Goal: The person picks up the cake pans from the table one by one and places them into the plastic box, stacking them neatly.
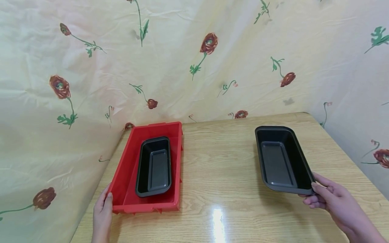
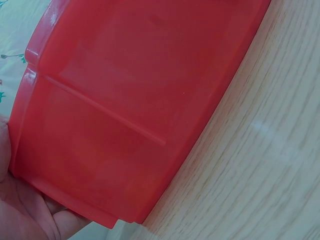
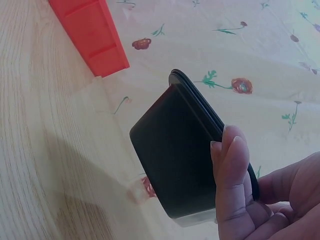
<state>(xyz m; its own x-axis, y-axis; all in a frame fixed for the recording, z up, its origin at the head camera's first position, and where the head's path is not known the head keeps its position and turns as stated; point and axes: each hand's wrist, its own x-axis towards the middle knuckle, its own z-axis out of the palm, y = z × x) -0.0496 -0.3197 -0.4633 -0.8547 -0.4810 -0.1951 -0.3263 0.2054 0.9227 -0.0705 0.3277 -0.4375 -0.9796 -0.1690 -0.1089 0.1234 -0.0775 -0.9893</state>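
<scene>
My left hand point(image 1: 102, 214) grips the near left corner of a red plastic tray point(image 1: 146, 207); in the left wrist view the tray's side wall point(image 2: 130, 100) fills most of the picture, with fingers under its rim. Inside the tray lies a black loaf pan point(image 1: 159, 168), its hollow facing up. Over the right part of the table, my right hand point(image 1: 338, 202) pinches the near right corner of a second black loaf pan point(image 1: 277, 162), thumb on the rim and fingers beneath. The right wrist view shows that pan's outer wall point(image 3: 175, 150) held above the tabletop.
A wood-grain table point(image 1: 218, 162) carries the tray on its left side. Flower-patterned cloth point(image 1: 176, 67) hangs behind the table and along both sides. A light reflection lies on the near middle of the tabletop.
</scene>
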